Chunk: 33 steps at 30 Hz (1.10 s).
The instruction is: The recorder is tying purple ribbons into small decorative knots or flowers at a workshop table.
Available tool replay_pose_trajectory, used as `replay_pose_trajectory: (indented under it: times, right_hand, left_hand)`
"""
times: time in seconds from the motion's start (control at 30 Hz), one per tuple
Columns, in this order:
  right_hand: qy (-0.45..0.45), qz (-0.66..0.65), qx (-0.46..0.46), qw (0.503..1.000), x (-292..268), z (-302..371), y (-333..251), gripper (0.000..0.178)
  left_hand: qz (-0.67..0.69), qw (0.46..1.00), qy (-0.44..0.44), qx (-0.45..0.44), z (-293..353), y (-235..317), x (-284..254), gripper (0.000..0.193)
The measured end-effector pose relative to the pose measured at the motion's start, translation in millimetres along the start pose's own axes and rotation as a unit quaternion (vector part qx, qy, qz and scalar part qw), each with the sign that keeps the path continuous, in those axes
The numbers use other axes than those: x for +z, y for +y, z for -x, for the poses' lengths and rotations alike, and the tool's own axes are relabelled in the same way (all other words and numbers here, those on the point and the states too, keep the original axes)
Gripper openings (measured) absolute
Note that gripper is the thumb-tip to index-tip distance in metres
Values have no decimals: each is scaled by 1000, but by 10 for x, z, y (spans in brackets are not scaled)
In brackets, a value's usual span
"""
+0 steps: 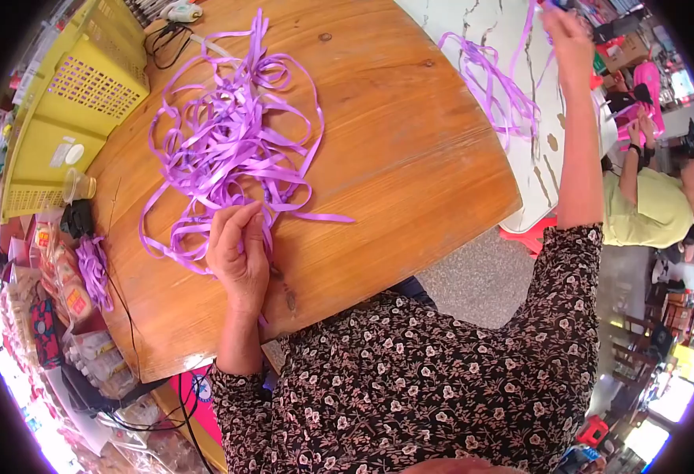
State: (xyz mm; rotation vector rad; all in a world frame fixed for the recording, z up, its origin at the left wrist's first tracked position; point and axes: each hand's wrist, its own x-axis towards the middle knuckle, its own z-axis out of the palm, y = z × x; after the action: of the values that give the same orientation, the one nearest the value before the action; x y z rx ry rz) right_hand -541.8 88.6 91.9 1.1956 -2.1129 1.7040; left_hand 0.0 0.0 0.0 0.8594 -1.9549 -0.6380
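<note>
Yellow plastic crate (78, 87) at the table's far-left edge — plastic cup (78, 186) beside it.

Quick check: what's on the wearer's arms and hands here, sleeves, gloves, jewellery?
Both hands are bare, no gloves: left hand, right hand. No rings or watch visible. Sleeves end above the wrists, leaving the forearms uncovered: dark fabric with a small pale floral print.

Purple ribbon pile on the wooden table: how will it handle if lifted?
Likely floppy: the purple ribbon lies in loose curls and loops. Probably light, being thin flat strip. Apt to snag and drag, since strands overlap in a tangle by the left hand.
</note>
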Motion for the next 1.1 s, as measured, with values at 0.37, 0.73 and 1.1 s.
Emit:
replay_pose_trajectory:
  times: [0.37, 0.73, 1.1]
  right_hand:
    - [-204, -12, 28, 979, 1301, 1238, -950, 25]
    - [-436, -79, -369, 817, 2094, 2312, -2066, 11]
    - [-385, 53, -381, 839, 2212, 2407, -1891, 11]
  left_hand:
    - [16, 993, 119, -12, -40, -95, -132, 2]
    - [333, 889, 277, -150, -138, -65, -423, 13]
    - [337, 898, 256, -120, -128, -145, -478, 13]
